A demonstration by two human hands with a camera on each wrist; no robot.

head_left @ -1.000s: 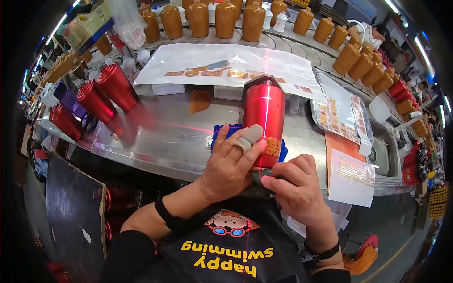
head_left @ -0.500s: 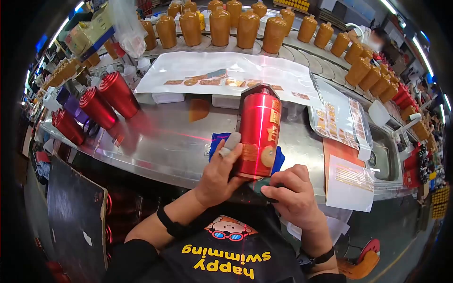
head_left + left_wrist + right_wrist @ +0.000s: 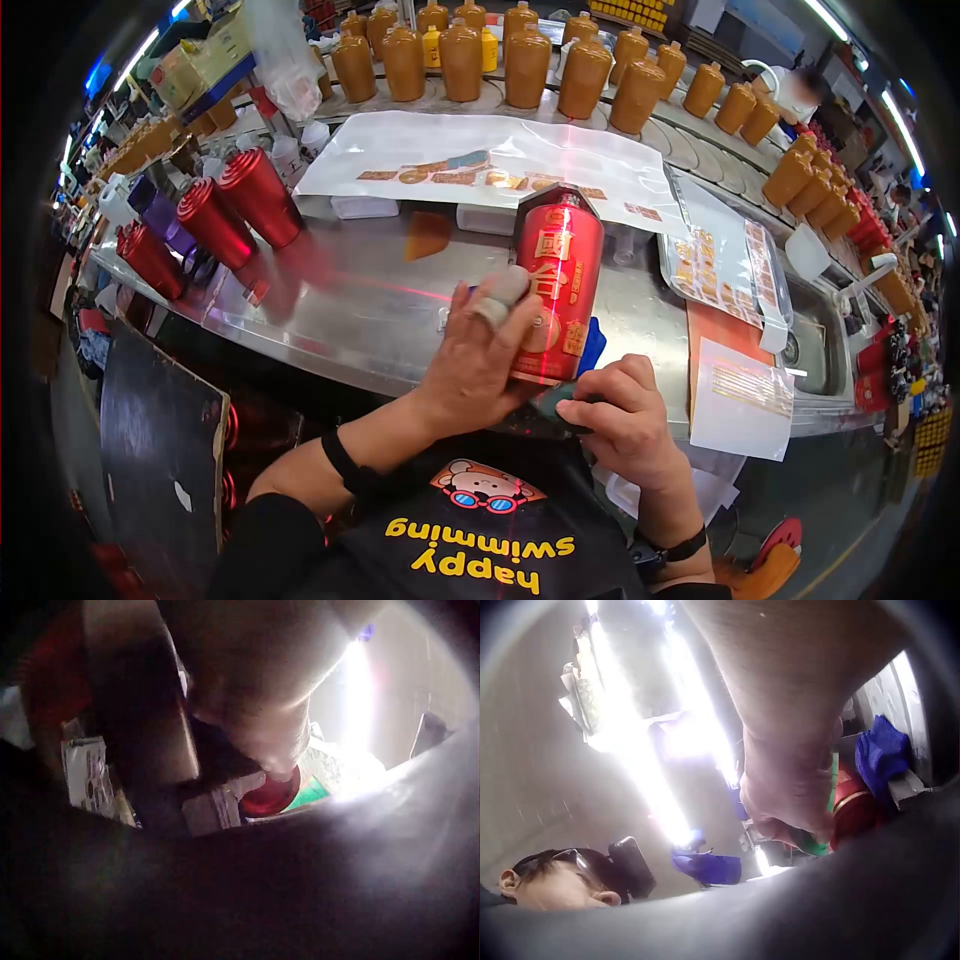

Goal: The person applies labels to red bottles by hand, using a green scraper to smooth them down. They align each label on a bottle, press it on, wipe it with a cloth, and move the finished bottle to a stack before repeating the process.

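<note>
A red bottle (image 3: 572, 262) with gold characters and labels lies on its side, its base towards the person. Covers sit on fingers of my left hand (image 3: 462, 370), whose outstretched fingers rest along the bottle's left side, over part of the label. My right hand (image 3: 628, 412) grips a flat green scraper (image 3: 556, 400) just below the base. Beneath the bottle a blue cloth (image 3: 593, 345) shows at the right. In the left wrist view, the round red base (image 3: 271, 796) appears beyond the hand. The right wrist view shows the green scraper (image 3: 814, 844) close to the red bottle (image 3: 855, 814).
Red bottles (image 3: 262, 200) stand at the left. A white decal sheet (image 3: 350, 150) lies behind the work, with an amber flat piece (image 3: 428, 236) before it. At the right are a decal tray (image 3: 712, 245) and a sink (image 3: 815, 340). Brown bottles (image 3: 462, 65) line the back.
The red bottle has turned about its length, bringing the gold characters to the top. My left hand has slid off the upper surface to the left side, then back over the label.
</note>
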